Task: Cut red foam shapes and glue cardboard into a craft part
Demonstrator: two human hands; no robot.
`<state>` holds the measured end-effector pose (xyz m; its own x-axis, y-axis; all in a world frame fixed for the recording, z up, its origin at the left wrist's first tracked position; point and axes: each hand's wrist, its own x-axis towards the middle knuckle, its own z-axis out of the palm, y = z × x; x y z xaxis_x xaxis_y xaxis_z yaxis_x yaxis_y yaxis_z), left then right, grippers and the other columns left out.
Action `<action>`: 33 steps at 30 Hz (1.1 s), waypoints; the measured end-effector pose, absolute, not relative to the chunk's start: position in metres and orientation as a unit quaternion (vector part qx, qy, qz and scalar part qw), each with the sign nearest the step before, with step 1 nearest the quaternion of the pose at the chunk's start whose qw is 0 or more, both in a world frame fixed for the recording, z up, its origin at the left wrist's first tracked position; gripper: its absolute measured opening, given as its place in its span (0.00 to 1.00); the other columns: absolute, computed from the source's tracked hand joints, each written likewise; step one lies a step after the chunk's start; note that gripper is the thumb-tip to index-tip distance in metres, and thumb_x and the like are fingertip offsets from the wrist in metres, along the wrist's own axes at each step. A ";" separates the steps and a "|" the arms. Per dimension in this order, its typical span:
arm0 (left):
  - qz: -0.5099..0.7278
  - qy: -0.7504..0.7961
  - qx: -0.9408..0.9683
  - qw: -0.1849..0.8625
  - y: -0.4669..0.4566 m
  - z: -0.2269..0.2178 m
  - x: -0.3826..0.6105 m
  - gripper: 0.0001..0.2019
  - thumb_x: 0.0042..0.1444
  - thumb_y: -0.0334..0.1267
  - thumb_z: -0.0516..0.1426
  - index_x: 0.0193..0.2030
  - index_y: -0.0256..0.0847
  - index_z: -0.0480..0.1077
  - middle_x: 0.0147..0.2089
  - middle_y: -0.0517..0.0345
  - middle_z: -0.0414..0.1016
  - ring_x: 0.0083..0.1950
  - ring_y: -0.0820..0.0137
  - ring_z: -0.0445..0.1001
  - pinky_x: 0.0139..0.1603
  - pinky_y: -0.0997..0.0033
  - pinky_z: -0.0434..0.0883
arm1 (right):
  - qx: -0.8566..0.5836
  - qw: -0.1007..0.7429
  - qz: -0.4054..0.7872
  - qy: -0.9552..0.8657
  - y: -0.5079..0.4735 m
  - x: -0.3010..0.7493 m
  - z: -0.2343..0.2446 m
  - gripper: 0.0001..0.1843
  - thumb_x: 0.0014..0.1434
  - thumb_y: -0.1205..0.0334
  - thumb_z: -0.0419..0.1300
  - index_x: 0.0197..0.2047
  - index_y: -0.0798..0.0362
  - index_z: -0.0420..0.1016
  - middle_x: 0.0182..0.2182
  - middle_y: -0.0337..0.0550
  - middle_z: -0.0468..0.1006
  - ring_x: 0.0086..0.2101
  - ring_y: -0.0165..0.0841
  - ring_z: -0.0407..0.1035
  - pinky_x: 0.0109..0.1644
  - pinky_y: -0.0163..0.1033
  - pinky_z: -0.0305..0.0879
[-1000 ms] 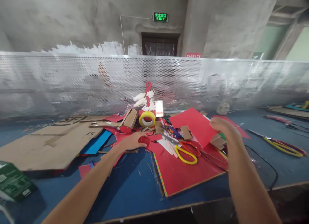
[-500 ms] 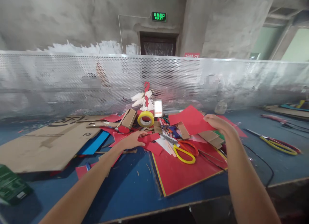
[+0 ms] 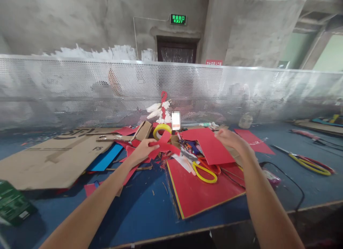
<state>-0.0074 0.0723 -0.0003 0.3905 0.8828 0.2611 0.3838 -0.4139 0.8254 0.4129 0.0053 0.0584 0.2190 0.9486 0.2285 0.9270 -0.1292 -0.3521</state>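
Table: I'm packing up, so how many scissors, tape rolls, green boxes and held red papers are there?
Scissors: 2
Tape rolls: 1
Green boxes: 1
Held red paper: 2, a cutout and a sheet
Total: 6

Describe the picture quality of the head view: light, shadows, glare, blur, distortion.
Head view: soft, even light; faint arm shadows on the blue table. Glare washes the perforated screen, its top edge bowed by the wide lens. A blurred-out patch sits beside the yellow tape roll. The left hand gripping the red cut-out and the right hand holding the red sheet look slightly soft.
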 end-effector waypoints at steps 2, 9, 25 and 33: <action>0.392 0.397 0.707 0.434 0.068 0.001 -0.006 0.22 0.54 0.56 0.64 0.42 0.37 0.76 0.37 0.55 0.81 0.36 0.64 0.79 0.38 0.66 0.75 | -0.660 0.272 0.111 -0.691 0.002 0.384 0.067 0.24 0.65 0.47 0.57 0.58 0.54 0.71 0.43 0.52 0.80 0.39 0.38 0.76 0.43 0.40 0.69; 0.365 0.352 0.703 0.499 0.049 0.019 -0.007 0.24 0.48 0.53 0.69 0.43 0.35 0.79 0.40 0.51 0.83 0.38 0.63 0.80 0.41 0.65 0.77 | -0.407 0.374 0.411 -0.726 0.008 0.271 0.057 0.46 0.54 0.45 0.71 0.71 0.43 0.58 0.66 0.56 0.65 0.56 0.45 0.71 0.49 0.44 0.75; 0.350 0.422 0.783 0.293 0.062 0.024 -0.022 0.18 0.58 0.49 0.60 0.48 0.40 0.82 0.50 0.52 0.84 0.51 0.55 0.80 0.53 0.61 0.73 | -0.399 0.424 0.463 -0.668 0.015 0.250 0.017 0.16 0.59 0.58 0.62 0.51 0.50 0.78 0.34 0.39 0.80 0.30 0.30 0.74 0.30 0.31 0.73; 0.384 0.383 0.798 0.262 0.053 0.033 -0.015 0.19 0.59 0.43 0.60 0.54 0.40 0.79 0.53 0.51 0.83 0.53 0.59 0.79 0.58 0.60 0.72 | -0.400 0.496 0.446 -0.628 0.011 0.242 0.017 0.21 0.55 0.59 0.68 0.52 0.50 0.75 0.39 0.43 0.83 0.34 0.35 0.80 0.36 0.39 0.80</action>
<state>-0.0149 0.0529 0.0331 0.4113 0.8129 0.4124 0.4103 -0.5691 0.7126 0.2417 0.0115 0.0168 -0.1877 0.9455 0.2662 0.0609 0.2817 -0.9576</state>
